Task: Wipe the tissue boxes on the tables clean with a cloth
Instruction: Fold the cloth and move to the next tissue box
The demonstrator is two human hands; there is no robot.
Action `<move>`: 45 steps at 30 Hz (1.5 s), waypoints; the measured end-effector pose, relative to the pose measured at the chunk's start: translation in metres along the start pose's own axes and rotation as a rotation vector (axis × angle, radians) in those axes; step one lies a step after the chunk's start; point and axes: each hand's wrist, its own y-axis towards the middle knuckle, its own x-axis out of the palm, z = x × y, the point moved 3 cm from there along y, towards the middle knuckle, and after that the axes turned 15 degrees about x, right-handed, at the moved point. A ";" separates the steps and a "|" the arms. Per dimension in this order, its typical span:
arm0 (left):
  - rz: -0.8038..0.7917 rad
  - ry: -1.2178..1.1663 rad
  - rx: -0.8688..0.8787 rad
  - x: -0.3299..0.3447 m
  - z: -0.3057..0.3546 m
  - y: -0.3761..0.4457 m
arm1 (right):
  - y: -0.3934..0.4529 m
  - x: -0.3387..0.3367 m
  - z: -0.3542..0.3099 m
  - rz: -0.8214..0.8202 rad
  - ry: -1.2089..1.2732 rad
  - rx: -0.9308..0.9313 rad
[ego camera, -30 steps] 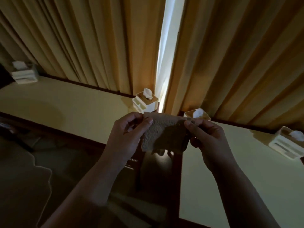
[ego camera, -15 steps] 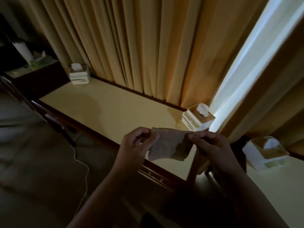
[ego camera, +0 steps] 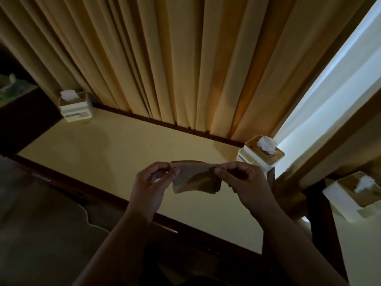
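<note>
A small brown cloth [ego camera: 193,178] hangs stretched between my hands above the cream table [ego camera: 123,153]. My left hand [ego camera: 152,186] pinches its left top corner and my right hand [ego camera: 245,182] pinches its right top corner. One white tissue box [ego camera: 260,153] with a wooden lid stands at the table's far right corner, just behind my right hand. A second tissue box [ego camera: 75,107] sits at the far left corner. A third tissue box [ego camera: 354,195] rests on the neighbouring table at the right.
Long tan curtains [ego camera: 165,58] hang behind the tables, with a bright gap [ego camera: 329,89] at the right. A dark gap [ego camera: 317,213] separates the two tables. A dark cabinet [ego camera: 20,112] stands at the left. Grey floor covering [ego camera: 41,234] lies below left.
The view has swung left and closer over the left table. Both hands still hold the cloth spread between them, now further over the tabletop.
</note>
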 end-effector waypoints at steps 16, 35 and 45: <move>-0.403 0.238 -0.220 -0.110 -0.167 0.174 | 0.134 0.138 0.091 0.379 0.023 0.329; -0.271 0.407 -0.684 -0.102 -0.309 0.243 | 0.249 0.167 0.160 0.418 0.204 0.737; -0.550 0.345 -0.528 0.054 -0.273 0.246 | 0.180 -0.002 0.157 0.679 0.326 0.623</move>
